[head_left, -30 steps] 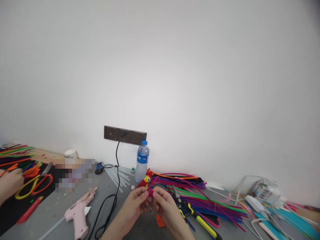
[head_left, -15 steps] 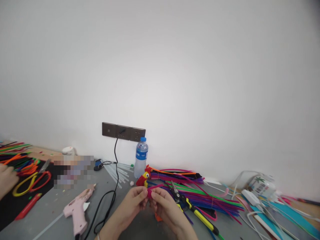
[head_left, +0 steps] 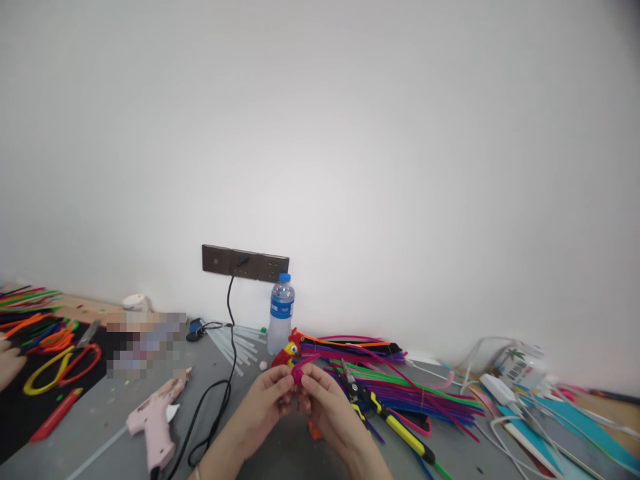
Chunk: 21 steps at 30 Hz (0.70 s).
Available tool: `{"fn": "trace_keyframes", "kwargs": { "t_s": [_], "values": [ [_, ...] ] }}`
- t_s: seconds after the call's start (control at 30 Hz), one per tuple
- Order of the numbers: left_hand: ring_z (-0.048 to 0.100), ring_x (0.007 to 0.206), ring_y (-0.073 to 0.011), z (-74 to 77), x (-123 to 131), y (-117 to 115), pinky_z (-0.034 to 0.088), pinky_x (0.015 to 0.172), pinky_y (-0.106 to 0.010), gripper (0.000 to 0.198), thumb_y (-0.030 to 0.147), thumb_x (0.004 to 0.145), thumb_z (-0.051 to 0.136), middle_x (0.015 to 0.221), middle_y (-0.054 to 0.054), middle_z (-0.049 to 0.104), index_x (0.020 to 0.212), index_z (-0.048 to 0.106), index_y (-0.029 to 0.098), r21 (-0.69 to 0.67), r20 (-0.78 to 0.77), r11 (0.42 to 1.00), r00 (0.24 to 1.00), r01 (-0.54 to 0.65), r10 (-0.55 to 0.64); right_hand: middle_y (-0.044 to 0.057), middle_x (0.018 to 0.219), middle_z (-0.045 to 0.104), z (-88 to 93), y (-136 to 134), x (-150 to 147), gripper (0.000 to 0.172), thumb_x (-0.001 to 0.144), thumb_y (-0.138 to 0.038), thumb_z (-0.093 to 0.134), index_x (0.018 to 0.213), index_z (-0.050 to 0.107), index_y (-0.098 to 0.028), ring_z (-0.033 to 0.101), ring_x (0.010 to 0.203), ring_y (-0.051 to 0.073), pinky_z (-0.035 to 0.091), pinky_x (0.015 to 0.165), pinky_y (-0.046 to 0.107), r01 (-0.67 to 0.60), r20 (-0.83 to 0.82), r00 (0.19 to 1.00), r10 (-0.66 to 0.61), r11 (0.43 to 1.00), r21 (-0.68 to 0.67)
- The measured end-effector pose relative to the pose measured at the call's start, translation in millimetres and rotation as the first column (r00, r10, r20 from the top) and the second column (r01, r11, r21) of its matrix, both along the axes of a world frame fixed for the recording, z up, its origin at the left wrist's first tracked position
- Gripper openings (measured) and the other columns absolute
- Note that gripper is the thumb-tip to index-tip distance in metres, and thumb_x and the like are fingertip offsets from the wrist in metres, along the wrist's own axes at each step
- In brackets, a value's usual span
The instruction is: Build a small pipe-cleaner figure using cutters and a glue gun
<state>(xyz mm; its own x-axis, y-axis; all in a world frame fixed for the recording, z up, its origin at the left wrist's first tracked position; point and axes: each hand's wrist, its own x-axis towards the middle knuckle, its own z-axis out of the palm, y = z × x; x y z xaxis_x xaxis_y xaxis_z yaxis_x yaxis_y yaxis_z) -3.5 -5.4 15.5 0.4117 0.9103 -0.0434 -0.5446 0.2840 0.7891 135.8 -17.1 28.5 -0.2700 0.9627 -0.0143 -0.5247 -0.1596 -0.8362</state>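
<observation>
My left hand [head_left: 270, 400] and my right hand [head_left: 323, 403] meet at the front of the grey table. Between their thumbs and fingertips they pinch a magenta pipe cleaner [head_left: 299, 375], coiled into a small bundle with a loose end pointing up and right. Both hands are closed on it; the lower fingers are partly hidden. Just behind them stands a red and yellow chicken figure [head_left: 289, 349] with a googly eye and red comb, its lower part covered by my hands. Pliers with yellow and black handles [head_left: 400, 427] lie to the right of my right hand.
A pink glue gun [head_left: 154, 420] with its black cord lies left. Behind are a water bottle [head_left: 281, 317] and glue sticks [head_left: 233, 347]. Bundled pipe cleaners [head_left: 425, 393] spread right. Far left are scissors [head_left: 63, 367], a red cutter [head_left: 57, 415] and another person's hand [head_left: 9, 363].
My hands have risen slightly, and the pipe cleaner's loose end has shifted left and up as the coil turns. The other person's hand at far left has drawn further out of view.
</observation>
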Motion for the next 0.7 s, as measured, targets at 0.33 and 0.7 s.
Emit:
{"fn": "trace_keyframes", "kwargs": {
  "t_s": [0.33, 0.7],
  "values": [
    [0.027, 0.049, -0.0059, 2.0, -7, 0, 0.018, 0.047, -0.021, 0.032, 0.042, 0.067, 0.080, 0.055, 0.007, 0.043, 0.067, 0.064, 0.013, 0.125, -0.218, 0.990, 0.975, 0.072, -0.043, -0.005, 0.050, 0.050, 0.6, -2, 13, 0.038, 0.062, -0.045, 0.083, 0.066, 0.064, -0.012, 0.039, 0.044, 0.005, 0.027, 0.045, 0.018, -0.049, 0.153, 0.987, 0.055, 0.998, -0.045],
    [0.026, 0.048, -0.0062, 9.0, -13, 1, 0.015, 0.047, -0.023, 0.038, 0.049, 0.065, 0.077, 0.056, 0.007, 0.043, 0.066, 0.064, 0.013, 0.160, -0.429, 0.970, 0.898, 0.183, -0.099, -0.005, 0.050, 0.051, 4.2, -7, 27, 0.036, 0.063, -0.043, 0.082, 0.068, 0.064, -0.012, 0.040, 0.043, 0.006, 0.026, 0.045, 0.021, -0.133, 0.253, 0.955, 0.155, 0.986, -0.103]
  ]
}}
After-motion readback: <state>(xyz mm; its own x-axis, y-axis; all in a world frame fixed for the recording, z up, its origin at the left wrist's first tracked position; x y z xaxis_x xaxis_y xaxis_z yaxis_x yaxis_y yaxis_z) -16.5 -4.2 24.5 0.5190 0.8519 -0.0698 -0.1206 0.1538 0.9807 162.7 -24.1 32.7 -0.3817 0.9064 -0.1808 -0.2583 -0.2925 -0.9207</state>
